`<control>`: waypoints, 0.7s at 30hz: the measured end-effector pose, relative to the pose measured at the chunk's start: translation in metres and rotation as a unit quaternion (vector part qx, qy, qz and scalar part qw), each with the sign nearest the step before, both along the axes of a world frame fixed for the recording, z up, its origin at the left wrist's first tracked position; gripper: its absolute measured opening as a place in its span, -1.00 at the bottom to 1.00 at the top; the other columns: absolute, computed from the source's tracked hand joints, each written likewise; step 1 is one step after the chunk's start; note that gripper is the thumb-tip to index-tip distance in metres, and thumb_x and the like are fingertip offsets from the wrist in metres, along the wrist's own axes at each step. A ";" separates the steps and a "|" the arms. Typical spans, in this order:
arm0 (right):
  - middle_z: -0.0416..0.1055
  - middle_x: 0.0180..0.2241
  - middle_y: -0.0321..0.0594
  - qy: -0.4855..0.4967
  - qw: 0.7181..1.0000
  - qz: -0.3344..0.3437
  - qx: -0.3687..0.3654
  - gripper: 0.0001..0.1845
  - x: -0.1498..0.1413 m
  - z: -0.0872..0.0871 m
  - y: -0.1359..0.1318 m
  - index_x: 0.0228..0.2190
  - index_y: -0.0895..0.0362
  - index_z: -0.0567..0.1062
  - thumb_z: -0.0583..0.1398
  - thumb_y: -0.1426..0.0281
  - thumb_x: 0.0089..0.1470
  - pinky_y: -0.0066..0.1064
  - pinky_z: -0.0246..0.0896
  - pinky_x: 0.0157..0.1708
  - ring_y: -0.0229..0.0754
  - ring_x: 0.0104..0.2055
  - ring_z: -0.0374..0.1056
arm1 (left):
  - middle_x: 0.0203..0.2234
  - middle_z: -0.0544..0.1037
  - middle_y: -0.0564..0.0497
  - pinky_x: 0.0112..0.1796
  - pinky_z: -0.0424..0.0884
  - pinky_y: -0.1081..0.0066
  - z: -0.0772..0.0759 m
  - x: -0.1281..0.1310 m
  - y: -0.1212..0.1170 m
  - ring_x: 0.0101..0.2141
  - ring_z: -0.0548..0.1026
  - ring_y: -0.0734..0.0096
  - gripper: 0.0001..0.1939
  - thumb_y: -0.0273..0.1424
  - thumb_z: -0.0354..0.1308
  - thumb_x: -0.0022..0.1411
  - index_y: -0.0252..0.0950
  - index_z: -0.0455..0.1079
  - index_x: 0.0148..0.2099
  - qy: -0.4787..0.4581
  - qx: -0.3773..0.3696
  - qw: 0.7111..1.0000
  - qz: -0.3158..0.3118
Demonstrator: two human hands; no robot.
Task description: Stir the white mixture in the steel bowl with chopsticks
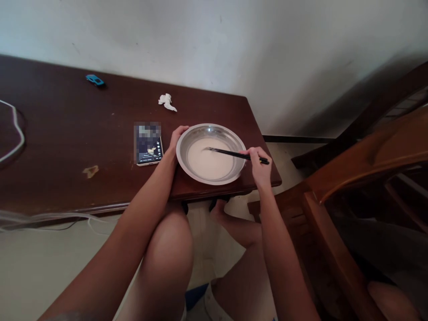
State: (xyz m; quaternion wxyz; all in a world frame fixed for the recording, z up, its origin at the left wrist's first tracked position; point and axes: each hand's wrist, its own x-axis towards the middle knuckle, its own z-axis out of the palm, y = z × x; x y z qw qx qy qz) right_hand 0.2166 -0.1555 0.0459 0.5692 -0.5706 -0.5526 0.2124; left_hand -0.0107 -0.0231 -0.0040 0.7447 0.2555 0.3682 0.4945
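A wide metal bowl (183, 161) stands near the front right corner of the dark wooden table. Pale, creamy liquid (210, 165) covers its bottom. My left hand (178, 136) grips the bowl's left rim, its fingers partly hidden behind the metal. Over the right rim, my right hand (259, 162) is closed around black chopsticks (234, 154). Their tips reach into the liquid around the middle of the bowl.
Left of the bowl lies a phone (149, 145) with its screen lit. Crumpled white tissue (166, 101) and a blue toy car (95, 80) sit toward the wall. White cables (16, 129) run along the left. A wooden chair (321, 178) stands to the right.
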 end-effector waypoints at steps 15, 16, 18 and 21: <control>0.41 -0.68 -0.36 0.067 0.996 -0.052 -0.008 -0.54 0.012 0.009 0.016 -0.67 0.13 0.34 0.07 0.08 0.07 -0.52 0.07 -0.66 -0.41 -0.71 0.16 | -0.70 0.42 0.08 -0.51 0.29 0.47 0.002 -0.002 -0.002 -0.62 0.35 0.48 -0.64 -0.39 -0.06 0.19 -0.29 0.39 -0.59 -0.011 0.004 1.000 0.006; 0.39 -0.71 -0.37 0.077 0.996 -0.042 -0.018 -0.53 0.014 0.010 0.016 -0.68 0.12 0.32 0.07 0.07 0.07 -0.52 0.05 -0.68 -0.41 -0.73 0.14 | -0.70 0.42 0.08 -0.51 0.29 0.47 0.002 -0.002 -0.002 -0.62 0.35 0.48 -0.65 -0.39 -0.05 0.18 -0.29 0.39 -0.59 -0.010 0.005 1.000 0.009; 0.39 -0.71 -0.36 0.084 0.995 0.025 -0.055 -0.54 0.013 0.010 0.017 -0.68 0.12 0.34 0.09 0.05 0.03 -0.50 0.10 -0.66 -0.39 -0.72 0.18 | -0.70 0.43 0.08 -0.52 0.29 0.47 0.000 -0.002 -0.001 -0.62 0.35 0.49 -0.67 -0.38 -0.03 0.17 -0.29 0.39 -0.59 -0.012 0.006 1.000 0.008; 0.48 -0.58 -0.32 0.054 0.992 0.097 -0.068 -0.60 0.004 0.008 0.019 -0.59 0.11 0.44 0.12 0.06 0.02 -0.46 0.22 -0.55 -0.36 -0.62 0.28 | -0.70 0.43 0.09 -0.52 0.30 0.48 -0.002 -0.002 -0.001 -0.64 0.35 0.50 -0.68 -0.37 -0.02 0.16 -0.30 0.40 -0.58 -0.026 0.006 1.000 0.002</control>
